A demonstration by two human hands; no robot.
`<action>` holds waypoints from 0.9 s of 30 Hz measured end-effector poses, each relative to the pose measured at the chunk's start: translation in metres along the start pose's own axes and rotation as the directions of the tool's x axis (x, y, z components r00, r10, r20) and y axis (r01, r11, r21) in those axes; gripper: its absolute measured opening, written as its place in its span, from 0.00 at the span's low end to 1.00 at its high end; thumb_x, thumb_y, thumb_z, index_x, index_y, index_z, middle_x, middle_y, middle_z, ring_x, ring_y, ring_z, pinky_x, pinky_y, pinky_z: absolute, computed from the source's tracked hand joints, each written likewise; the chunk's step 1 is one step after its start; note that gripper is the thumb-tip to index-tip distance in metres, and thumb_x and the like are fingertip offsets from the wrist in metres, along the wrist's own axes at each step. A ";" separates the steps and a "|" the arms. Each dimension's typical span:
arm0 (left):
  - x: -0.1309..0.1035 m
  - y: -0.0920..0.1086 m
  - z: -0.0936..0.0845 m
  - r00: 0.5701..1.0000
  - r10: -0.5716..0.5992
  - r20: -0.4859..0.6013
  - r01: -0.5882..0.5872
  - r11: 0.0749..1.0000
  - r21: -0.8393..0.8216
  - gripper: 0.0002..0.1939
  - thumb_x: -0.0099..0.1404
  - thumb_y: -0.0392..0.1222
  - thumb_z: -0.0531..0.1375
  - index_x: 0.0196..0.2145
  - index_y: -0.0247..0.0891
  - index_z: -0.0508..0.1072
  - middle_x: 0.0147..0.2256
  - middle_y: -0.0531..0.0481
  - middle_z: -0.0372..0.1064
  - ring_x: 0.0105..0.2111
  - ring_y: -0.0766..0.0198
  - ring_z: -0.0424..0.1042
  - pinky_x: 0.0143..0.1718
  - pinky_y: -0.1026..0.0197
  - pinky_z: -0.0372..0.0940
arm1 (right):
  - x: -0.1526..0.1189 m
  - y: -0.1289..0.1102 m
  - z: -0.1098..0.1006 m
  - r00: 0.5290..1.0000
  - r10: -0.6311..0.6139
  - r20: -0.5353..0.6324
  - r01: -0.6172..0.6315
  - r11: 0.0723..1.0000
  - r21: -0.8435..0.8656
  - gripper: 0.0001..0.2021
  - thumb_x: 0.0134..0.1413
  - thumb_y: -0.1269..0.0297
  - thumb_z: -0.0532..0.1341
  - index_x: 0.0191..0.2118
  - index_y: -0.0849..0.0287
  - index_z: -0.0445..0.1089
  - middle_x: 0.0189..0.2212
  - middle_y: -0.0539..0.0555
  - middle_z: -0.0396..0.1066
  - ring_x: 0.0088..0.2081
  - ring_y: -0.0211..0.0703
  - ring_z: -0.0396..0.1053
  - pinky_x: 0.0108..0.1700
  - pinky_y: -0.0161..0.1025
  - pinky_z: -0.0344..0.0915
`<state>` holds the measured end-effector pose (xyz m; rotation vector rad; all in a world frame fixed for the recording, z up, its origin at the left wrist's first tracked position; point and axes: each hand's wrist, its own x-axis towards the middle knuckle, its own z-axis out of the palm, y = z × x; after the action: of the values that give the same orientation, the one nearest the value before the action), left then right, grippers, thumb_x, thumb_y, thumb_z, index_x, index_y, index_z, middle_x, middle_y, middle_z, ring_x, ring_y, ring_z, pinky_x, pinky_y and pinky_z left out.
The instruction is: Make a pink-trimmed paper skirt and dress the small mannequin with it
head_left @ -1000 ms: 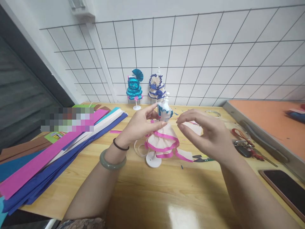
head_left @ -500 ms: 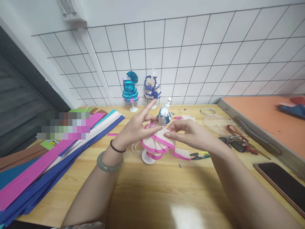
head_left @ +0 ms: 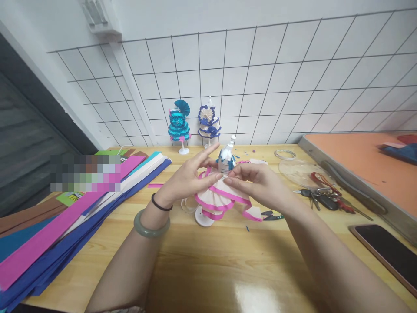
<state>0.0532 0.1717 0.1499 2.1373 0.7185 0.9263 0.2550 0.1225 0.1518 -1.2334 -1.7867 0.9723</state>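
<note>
A small white dress form point(head_left: 227, 158) with blue paper bits on its top tilts slightly on a round white base. Around its waist lies a pleated cream paper skirt point(head_left: 213, 198) with pink edges, its loose strip trailing right. My left hand point(head_left: 195, 176) pinches the skirt's top edge with thumb and a finger, the index finger raised behind the form. On the right side, the fingertips of my right hand point(head_left: 257, 180) close on the same paper near the waist. Part of the waist is hidden behind my fingers.
Long coloured paper strips point(head_left: 114, 191) lie at left. Two dressed forms, one teal point(head_left: 179, 126) and one cream-blue point(head_left: 209, 124), stand by the wall. Dark-handled scissors point(head_left: 273, 216), keys point(head_left: 327, 200), a tape ring point(head_left: 285, 154), a phone point(head_left: 387, 250) and an orange board point(head_left: 361, 161) are at right.
My right hand has moved slightly left to the waist, nearer my left thumb. The loose strip's pleats have shifted, and the view has tilted slightly.
</note>
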 end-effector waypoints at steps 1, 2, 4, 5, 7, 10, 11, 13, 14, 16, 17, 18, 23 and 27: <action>0.000 0.000 0.000 1.000 -0.006 0.007 0.006 1.000 -0.017 0.38 0.59 0.45 0.61 0.63 0.44 0.51 0.45 0.45 0.67 0.48 0.58 0.67 0.52 0.53 0.61 | 0.000 -0.001 0.001 1.000 -0.011 -0.026 0.011 0.999 -0.030 0.14 0.51 0.53 0.61 0.29 0.61 0.69 0.23 0.48 0.64 0.25 0.35 0.59 0.26 0.33 0.56; 0.000 0.000 -0.001 1.000 -0.008 0.013 0.009 0.999 -0.035 0.38 0.59 0.44 0.61 0.63 0.45 0.51 0.47 0.45 0.66 0.49 0.57 0.66 0.53 0.53 0.60 | 0.000 -0.001 0.001 0.999 -0.025 -0.048 0.022 0.998 -0.060 0.13 0.51 0.54 0.61 0.28 0.61 0.69 0.22 0.49 0.64 0.25 0.35 0.60 0.27 0.33 0.57; 0.000 0.000 -0.001 1.000 -0.011 0.025 0.012 0.998 -0.068 0.38 0.58 0.43 0.62 0.63 0.46 0.51 0.49 0.45 0.65 0.51 0.57 0.64 0.54 0.52 0.59 | 0.000 -0.002 0.002 0.996 -0.055 -0.075 0.047 0.993 -0.112 0.13 0.52 0.56 0.61 0.26 0.61 0.69 0.22 0.49 0.65 0.25 0.36 0.60 0.27 0.33 0.57; 0.001 0.000 0.000 0.999 -0.015 0.030 0.017 0.996 -0.083 0.38 0.58 0.42 0.62 0.63 0.46 0.51 0.50 0.45 0.64 0.51 0.56 0.64 0.55 0.51 0.58 | 0.000 -0.003 0.002 0.994 -0.068 -0.082 0.056 0.990 -0.131 0.12 0.52 0.56 0.61 0.26 0.61 0.69 0.22 0.49 0.66 0.25 0.35 0.60 0.27 0.33 0.57; 0.002 0.000 0.001 0.999 -0.030 0.041 0.035 0.992 -0.122 0.37 0.58 0.41 0.62 0.63 0.46 0.52 0.49 0.45 0.64 0.51 0.57 0.64 0.55 0.52 0.58 | 0.000 -0.004 0.003 0.992 -0.083 -0.095 0.067 0.984 -0.163 0.12 0.52 0.57 0.60 0.26 0.60 0.69 0.22 0.49 0.67 0.25 0.35 0.60 0.27 0.32 0.58; 0.003 -0.001 0.003 0.997 -0.050 0.057 0.061 0.976 -0.210 0.35 0.59 0.40 0.61 0.62 0.45 0.54 0.47 0.45 0.65 0.49 0.59 0.65 0.52 0.54 0.60 | 0.000 -0.004 0.004 0.988 -0.090 -0.122 0.066 0.980 -0.186 0.11 0.53 0.59 0.60 0.26 0.60 0.70 0.22 0.49 0.68 0.25 0.35 0.61 0.26 0.32 0.58; 0.004 -0.001 0.004 0.997 -0.059 0.059 0.071 0.969 -0.236 0.35 0.59 0.39 0.61 0.62 0.45 0.54 0.46 0.45 0.66 0.48 0.59 0.65 0.50 0.56 0.61 | 0.000 -0.004 0.004 0.988 -0.085 -0.130 0.060 0.981 -0.186 0.11 0.53 0.59 0.60 0.26 0.60 0.70 0.22 0.50 0.68 0.24 0.35 0.61 0.26 0.32 0.59; 0.004 -0.002 0.005 0.994 -0.086 0.063 0.100 0.956 -0.276 0.36 0.58 0.39 0.62 0.62 0.44 0.54 0.45 0.45 0.66 0.46 0.60 0.66 0.46 0.58 0.63 | 0.000 -0.005 0.005 0.988 -0.056 -0.141 0.031 0.985 -0.171 0.11 0.52 0.59 0.61 0.26 0.61 0.70 0.21 0.50 0.68 0.23 0.35 0.61 0.25 0.32 0.58; 0.004 -0.002 0.005 0.993 -0.101 0.067 0.117 0.949 -0.293 0.36 0.58 0.39 0.62 0.62 0.44 0.54 0.44 0.45 0.66 0.45 0.61 0.67 0.44 0.59 0.64 | -0.001 -0.005 0.006 0.989 -0.030 -0.145 0.007 0.987 -0.158 0.11 0.51 0.59 0.61 0.26 0.61 0.70 0.21 0.50 0.68 0.22 0.34 0.60 0.24 0.32 0.57; 0.004 -0.003 0.005 0.989 -0.125 0.073 0.142 0.936 -0.323 0.36 0.58 0.39 0.62 0.61 0.44 0.55 0.44 0.45 0.66 0.43 0.61 0.67 0.41 0.60 0.65 | -0.002 -0.005 0.007 0.986 0.028 -0.164 -0.050 0.990 -0.131 0.12 0.50 0.57 0.62 0.25 0.61 0.70 0.19 0.49 0.66 0.21 0.34 0.59 0.22 0.32 0.56; 0.004 -0.004 0.006 0.989 -0.131 0.069 0.147 0.932 -0.332 0.35 0.58 0.39 0.63 0.61 0.44 0.55 0.44 0.45 0.66 0.43 0.61 0.67 0.41 0.60 0.65 | -0.002 -0.005 0.008 0.983 0.050 -0.176 -0.071 0.990 -0.118 0.13 0.50 0.56 0.62 0.25 0.61 0.69 0.18 0.49 0.65 0.20 0.33 0.58 0.21 0.32 0.55; 0.004 -0.005 0.006 0.989 -0.133 0.063 0.147 0.931 -0.335 0.35 0.57 0.39 0.63 0.61 0.44 0.56 0.44 0.45 0.66 0.43 0.61 0.67 0.41 0.60 0.65 | -0.002 -0.005 0.009 0.981 0.064 -0.185 -0.084 0.991 -0.106 0.14 0.50 0.55 0.62 0.24 0.61 0.69 0.18 0.48 0.64 0.19 0.33 0.57 0.20 0.32 0.55; 0.006 -0.004 0.006 0.988 -0.149 0.046 0.156 0.936 -0.316 0.34 0.58 0.37 0.61 0.61 0.40 0.56 0.47 0.42 0.65 0.48 0.58 0.66 0.47 0.56 0.64 | -0.002 -0.003 0.006 0.992 0.038 -0.117 -0.040 0.999 -0.010 0.13 0.51 0.55 0.61 0.26 0.61 0.69 0.21 0.49 0.65 0.22 0.33 0.58 0.22 0.32 0.56; 0.007 0.000 0.006 0.984 -0.176 0.022 0.175 0.941 -0.290 0.35 0.57 0.34 0.61 0.61 0.35 0.56 0.49 0.39 0.65 0.49 0.56 0.66 0.51 0.53 0.62 | -0.005 -0.006 0.001 1.000 0.007 0.023 -0.009 0.997 0.076 0.11 0.54 0.57 0.60 0.30 0.61 0.71 0.23 0.49 0.65 0.23 0.34 0.58 0.24 0.32 0.58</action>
<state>0.0621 0.1746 0.1494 1.7831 0.7138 0.8808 0.2528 0.1158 0.1562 -1.1870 -1.7465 1.0529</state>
